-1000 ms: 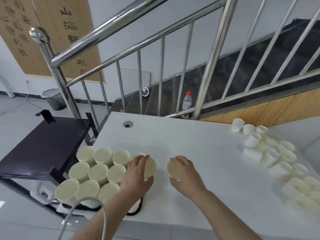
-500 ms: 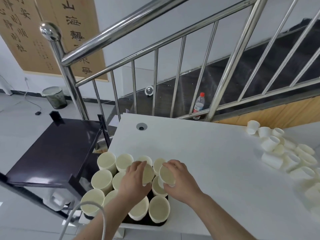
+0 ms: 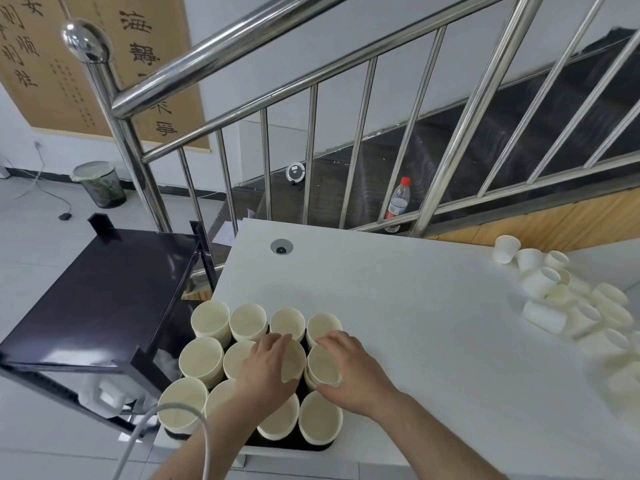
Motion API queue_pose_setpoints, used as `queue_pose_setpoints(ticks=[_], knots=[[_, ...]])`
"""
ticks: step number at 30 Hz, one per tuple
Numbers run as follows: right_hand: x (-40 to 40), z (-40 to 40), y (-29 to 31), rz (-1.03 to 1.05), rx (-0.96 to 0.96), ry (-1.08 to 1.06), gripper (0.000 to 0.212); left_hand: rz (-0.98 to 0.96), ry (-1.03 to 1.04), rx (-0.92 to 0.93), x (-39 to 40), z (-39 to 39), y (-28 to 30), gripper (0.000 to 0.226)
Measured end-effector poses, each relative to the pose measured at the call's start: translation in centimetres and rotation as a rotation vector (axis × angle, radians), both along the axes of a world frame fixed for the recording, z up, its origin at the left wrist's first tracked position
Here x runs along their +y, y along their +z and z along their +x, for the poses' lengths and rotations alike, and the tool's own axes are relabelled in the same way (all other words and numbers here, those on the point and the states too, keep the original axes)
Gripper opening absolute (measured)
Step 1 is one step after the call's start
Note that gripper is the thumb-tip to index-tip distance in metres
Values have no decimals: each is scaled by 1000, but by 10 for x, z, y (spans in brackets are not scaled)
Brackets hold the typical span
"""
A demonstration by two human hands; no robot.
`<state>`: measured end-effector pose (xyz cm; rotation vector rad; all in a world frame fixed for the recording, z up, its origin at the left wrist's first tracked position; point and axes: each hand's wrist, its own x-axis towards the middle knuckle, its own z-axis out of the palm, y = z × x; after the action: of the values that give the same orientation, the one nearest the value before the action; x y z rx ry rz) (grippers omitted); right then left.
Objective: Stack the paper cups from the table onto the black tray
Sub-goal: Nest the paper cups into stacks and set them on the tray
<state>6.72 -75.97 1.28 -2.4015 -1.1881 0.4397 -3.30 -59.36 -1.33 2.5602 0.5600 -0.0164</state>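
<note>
Several stacks of cream paper cups (image 3: 210, 320) stand upright in rows on a black tray (image 3: 287, 445) at the near left corner of the white table (image 3: 415, 323). My left hand (image 3: 266, 372) grips a cup (image 3: 293, 360) over the middle row of the tray. My right hand (image 3: 349, 372) grips another cup (image 3: 323, 365) beside it, sitting on a stack at the tray's right column. A heap of loose white paper cups (image 3: 543, 296), some on their sides, lies at the table's far right.
A steel stair railing (image 3: 311, 95) rises behind the table. A dark side table (image 3: 100, 296) stands to the left, lower down. A water bottle (image 3: 398, 202) sits on the stairs, a cable hole (image 3: 281, 246) is in the tabletop, and a white cable (image 3: 166, 420) hangs near my left arm.
Both hands, each holding a cup, have moved left from the bare tabletop to over the tray and lowered the cups onto the stacks. The camera has shifted left.
</note>
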Motion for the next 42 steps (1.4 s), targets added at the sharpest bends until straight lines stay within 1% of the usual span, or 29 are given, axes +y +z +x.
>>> queue_pose_setpoints(ticks=[4, 9, 14, 19, 25, 28, 36, 42], knots=[[-1, 1, -6, -54, -6, -10, 72, 17, -1, -3, 2, -1, -2, 72], [-1, 1, -12, -101, -19, -19, 65, 49, 2, 18, 2, -3, -3, 64], [0, 1, -16, -99, -5, -33, 65, 46, 23, 33, 3, -3, -2, 66], [-2, 3, -15, -84, -8, -48, 67, 84, 41, 58, -2, -1, 3, 69], [-23, 14, -1, -44, -28, -71, 66, 128, 9, 14, -22, 10, 22, 64], [-44, 22, 6, -34, -47, -88, 64, 119, -13, -13, -42, 22, 32, 64], [-154, 54, 24, -21, -103, -185, 63, 105, -111, -74, -139, 69, 56, 59], [-254, 77, 31, -33, -122, -273, 62, 93, -204, -109, -242, 106, 64, 57]])
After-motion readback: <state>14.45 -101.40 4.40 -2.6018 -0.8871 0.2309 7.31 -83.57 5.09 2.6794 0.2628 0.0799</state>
